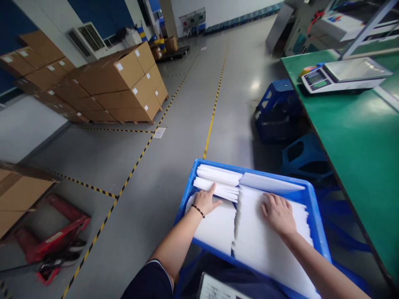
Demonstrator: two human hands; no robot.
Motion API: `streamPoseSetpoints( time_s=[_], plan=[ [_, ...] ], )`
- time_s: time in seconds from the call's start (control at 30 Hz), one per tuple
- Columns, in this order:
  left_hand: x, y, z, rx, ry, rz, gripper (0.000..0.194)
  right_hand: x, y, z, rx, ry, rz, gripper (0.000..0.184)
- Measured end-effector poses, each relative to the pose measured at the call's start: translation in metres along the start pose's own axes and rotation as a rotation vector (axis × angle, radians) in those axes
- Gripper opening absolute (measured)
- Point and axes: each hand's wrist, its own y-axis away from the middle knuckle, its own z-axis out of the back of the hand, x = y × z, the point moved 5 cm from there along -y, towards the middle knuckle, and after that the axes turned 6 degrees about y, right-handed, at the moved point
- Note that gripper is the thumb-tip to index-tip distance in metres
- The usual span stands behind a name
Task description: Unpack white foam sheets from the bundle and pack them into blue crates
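A blue plastic crate [318, 224] holds white sheets packed in several stacks. My left hand [206, 202], with a beaded bracelet at the wrist, lies on the left side of the sheets. Its index finger and thumb are spread, the finger touching a slanted bundle of white sheets [224, 192]. Below that hand is a flatter left stack [218, 222]. On the larger right stack [255, 241] rests my right hand [279, 212], fingers side by side and bent, with no object visible in it. Some of its fingertips are hard to make out.
A green workbench [352, 137] with a weighing scale [346, 77] runs along the right, blue stools [277, 108] beside it. Stacked cartons [124, 87] and a red pallet jack [59, 241] stand left. Striped tape [140, 160] marks the grey floor.
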Motion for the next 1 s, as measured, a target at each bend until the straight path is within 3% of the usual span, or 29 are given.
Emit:
streamPoseSetpoints(
  time_s=[0.2,0.4,0.53,0.77,1.0],
  plan=[
    [-0.001,0.0,0.001,-0.007,-0.015,-0.009,0.086,0.001,-0.001,0.0,-0.001,-0.021,-0.001,0.033],
    [0.0,-0.003,0.002,0.14,-0.022,-0.066,0.128,0.002,-0.001,0.0,-0.004,-0.028,-0.002,0.033],
    [0.003,-0.007,0.004,0.235,-0.016,-0.152,0.14,0.002,-0.001,0.002,0.0,-0.027,-0.005,0.033],
    [0.001,-0.007,0.001,0.282,0.072,-0.289,0.143,0.003,0.0,0.005,0.004,-0.03,-0.006,0.034],
    [0.003,-0.015,-0.002,0.325,0.101,-0.263,0.139,0.004,-0.001,0.006,0.011,-0.022,-0.008,0.034]
  ],
)
